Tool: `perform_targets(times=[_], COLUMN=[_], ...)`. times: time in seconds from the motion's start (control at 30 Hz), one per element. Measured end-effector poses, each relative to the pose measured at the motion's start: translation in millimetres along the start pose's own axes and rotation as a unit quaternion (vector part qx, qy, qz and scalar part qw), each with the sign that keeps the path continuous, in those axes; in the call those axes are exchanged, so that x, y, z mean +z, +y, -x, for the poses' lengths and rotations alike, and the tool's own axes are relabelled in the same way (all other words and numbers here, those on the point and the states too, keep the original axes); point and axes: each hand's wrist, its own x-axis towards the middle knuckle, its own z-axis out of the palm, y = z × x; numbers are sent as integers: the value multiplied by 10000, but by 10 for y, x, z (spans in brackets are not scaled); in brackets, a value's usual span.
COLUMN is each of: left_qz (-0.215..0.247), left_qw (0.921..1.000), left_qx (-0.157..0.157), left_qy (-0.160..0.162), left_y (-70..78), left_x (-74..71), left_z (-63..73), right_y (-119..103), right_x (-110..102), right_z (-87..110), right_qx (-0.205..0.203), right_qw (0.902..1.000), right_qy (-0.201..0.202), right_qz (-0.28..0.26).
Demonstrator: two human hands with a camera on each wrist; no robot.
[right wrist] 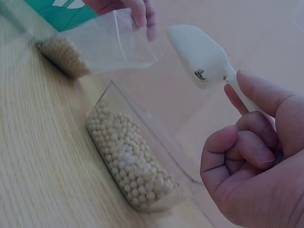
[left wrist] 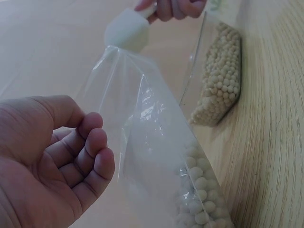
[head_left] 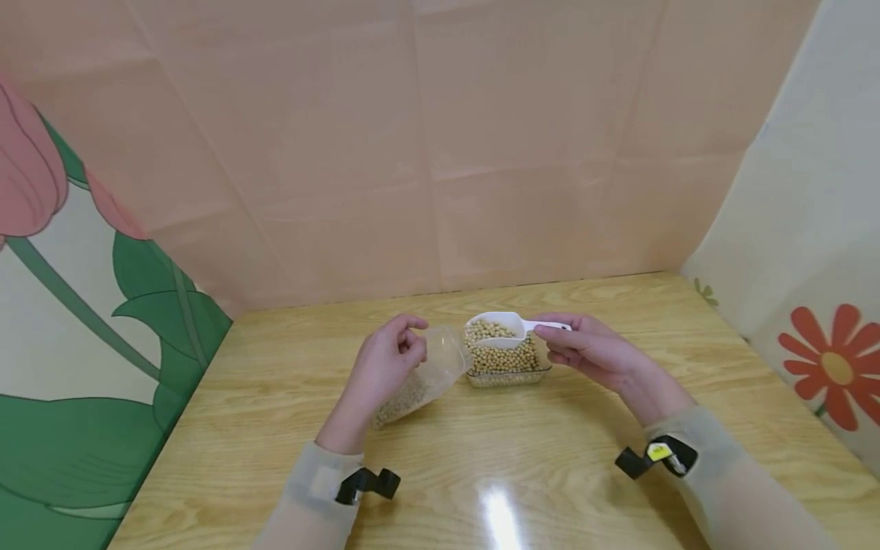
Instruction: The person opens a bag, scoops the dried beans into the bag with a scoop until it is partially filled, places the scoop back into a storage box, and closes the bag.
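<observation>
Between the fingers and thumb of my right hand (head_left: 594,351) is the handle of a white scoop (head_left: 525,327). The scoop bowl carries pale round beans (head_left: 490,330) and lies over a clear box (head_left: 509,378) in the head view. More beans (right wrist: 128,156) fill much of that box. My left hand (head_left: 388,359), fingers curled, grips the upper side of a clear plastic bag (head_left: 440,363). The bag leans with its mouth toward the scoop, and beans (left wrist: 199,190) lie in its lower end. In the left wrist view the bag's mouth overlaps the scoop (left wrist: 126,31).
The wooden table (head_left: 275,458) spreads all around the box and bag. A pinkish covering (head_left: 412,153) rises behind it. Flower-patterned panels stand at the left (head_left: 158,305) and right (head_left: 825,290). Black wrist mounts sit on both forearms.
</observation>
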Motion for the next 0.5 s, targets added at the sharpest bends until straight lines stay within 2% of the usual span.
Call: perform_targets(times=[0.5], left_qz=[15], left_qw=[9999], left_qx=[130], left_qy=[13], left_y=[-26], left_x=[-1], left_z=[-15], right_y=[-65], right_x=[245], right_z=[-107], right_qx=[27], right_qw=[9986], right_qy=[-21], right_qz=[526])
